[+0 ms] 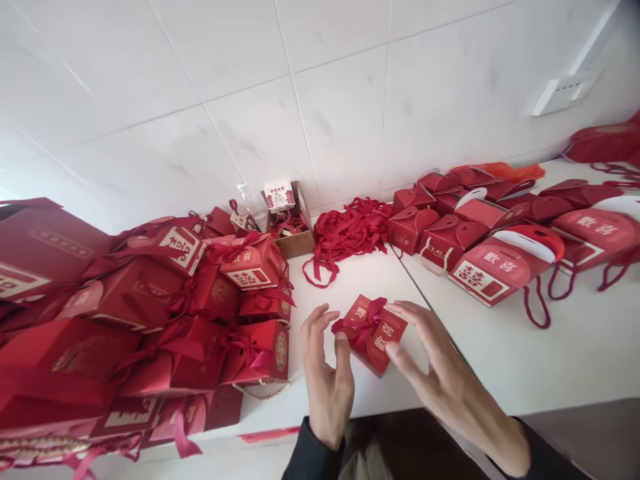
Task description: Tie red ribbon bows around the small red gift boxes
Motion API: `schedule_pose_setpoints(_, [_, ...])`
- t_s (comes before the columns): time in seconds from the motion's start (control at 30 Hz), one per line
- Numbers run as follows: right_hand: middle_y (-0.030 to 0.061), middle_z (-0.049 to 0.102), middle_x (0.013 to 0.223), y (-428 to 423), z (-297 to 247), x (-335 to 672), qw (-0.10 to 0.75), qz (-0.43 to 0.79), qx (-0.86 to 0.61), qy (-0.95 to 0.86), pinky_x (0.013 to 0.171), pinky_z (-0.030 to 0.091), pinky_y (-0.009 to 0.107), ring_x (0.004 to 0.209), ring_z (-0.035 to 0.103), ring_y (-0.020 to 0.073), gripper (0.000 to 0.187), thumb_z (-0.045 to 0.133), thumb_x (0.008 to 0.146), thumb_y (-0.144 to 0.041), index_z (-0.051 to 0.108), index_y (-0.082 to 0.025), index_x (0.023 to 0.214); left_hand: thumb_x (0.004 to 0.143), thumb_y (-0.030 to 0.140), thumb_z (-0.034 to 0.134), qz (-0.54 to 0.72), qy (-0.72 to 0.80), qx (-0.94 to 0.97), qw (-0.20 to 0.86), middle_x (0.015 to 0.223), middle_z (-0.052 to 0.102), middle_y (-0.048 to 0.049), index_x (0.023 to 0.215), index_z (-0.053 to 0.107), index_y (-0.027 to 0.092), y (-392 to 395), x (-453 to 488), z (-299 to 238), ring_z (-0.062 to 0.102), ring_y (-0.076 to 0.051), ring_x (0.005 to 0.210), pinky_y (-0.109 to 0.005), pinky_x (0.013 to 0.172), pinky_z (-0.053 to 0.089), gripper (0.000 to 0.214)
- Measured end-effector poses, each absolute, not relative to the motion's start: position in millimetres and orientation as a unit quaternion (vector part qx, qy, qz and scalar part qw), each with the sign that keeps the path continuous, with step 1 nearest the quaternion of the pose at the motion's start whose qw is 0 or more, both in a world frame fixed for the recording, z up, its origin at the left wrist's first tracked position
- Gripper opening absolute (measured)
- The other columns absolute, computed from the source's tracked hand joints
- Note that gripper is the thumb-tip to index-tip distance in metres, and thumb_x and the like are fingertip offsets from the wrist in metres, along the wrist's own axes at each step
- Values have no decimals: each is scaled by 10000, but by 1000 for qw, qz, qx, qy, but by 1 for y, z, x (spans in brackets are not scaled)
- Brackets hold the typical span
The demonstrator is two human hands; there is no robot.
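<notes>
On the white table in front of me sits a small red gift box (379, 343), with gold characters on its top and a red ribbon bow (367, 323) tied across it. My left hand (325, 367) is to the left of the box, fingers curved and apart, its thumb close to one ribbon loop. On the other side is my right hand (440, 360), thumb and fingers spread around the box's right corner. Its fingertips look very near or lightly touching the box; I cannot tell which. Neither hand grips it.
Ribbon-tied red boxes (170, 347) are piled on the left. Loose red ribbons (350, 230) lie in a heap near the wall. Beside them stands a cardboard box (295, 245) with tags. Several red boxes without bows (500, 263) stand on the right, some with cord handles.
</notes>
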State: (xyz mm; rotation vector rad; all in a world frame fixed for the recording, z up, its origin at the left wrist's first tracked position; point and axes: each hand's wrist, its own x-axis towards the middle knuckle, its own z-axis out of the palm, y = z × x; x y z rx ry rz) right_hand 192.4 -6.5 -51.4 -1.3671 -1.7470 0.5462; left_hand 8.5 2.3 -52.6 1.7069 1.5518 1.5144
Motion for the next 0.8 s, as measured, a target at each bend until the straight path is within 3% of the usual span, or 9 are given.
schedule_pose_setpoints(0.07, [67,588,1397,8,-49,198,426,224,-548,-685,1116,491,485,1337,553,274,329,443,1072,-446,534,-345,1371,1030,214,472,500,552,639,194,1334,627,-54,1140,650,284,9,11,-44,557,-204,1308,-381,1092,433,220])
schedule_pose_setpoints(0.17, [95,637,1359,35,-49,205,416,243,-533,-696,1111,477,511,1316,565,289,351,424,1057,-445,582,-295,1331,999,260,531,452,557,662,217,1172,695,-67,1044,676,248,21,19,-32,605,-245,1184,-434,1045,462,152])
schedule_pose_setpoints(0.3, [68,730,1176,59,-49,211,376,283,-501,-726,944,569,425,1146,672,268,287,492,1033,-475,675,-270,1115,858,217,666,428,570,665,222,1027,704,-65,923,659,227,30,34,-28,625,-273,1033,-457,948,494,66])
schedule_pose_setpoints(0.37, [59,744,1059,65,-47,214,371,285,-505,-725,875,573,399,1029,700,256,292,496,1034,-484,667,-251,998,826,149,623,429,580,657,221,995,690,-69,858,617,220,30,41,-31,627,-266,988,-447,911,501,78])
schedule_pose_setpoints(0.47, [89,739,1031,71,-43,218,388,263,-534,-703,844,557,414,974,700,273,322,482,1026,-510,631,-227,994,789,102,590,436,588,645,220,992,675,-71,805,567,222,28,47,-34,628,-267,999,-449,924,492,123])
schedule_pose_setpoints(0.63, [124,684,1225,60,-35,223,425,213,-563,-676,848,532,415,1168,633,310,332,500,1007,-514,595,-235,1159,926,182,542,457,580,632,237,1138,684,-81,994,597,229,21,35,-33,625,-259,1144,-426,987,487,100])
schedule_pose_setpoints(0.8, [48,665,1175,32,-33,216,391,211,-497,-745,906,519,379,1132,635,245,156,539,1046,-412,611,-303,1130,972,139,487,456,559,653,228,1259,640,-90,1077,594,237,4,13,-30,563,-238,1297,-413,1066,455,179])
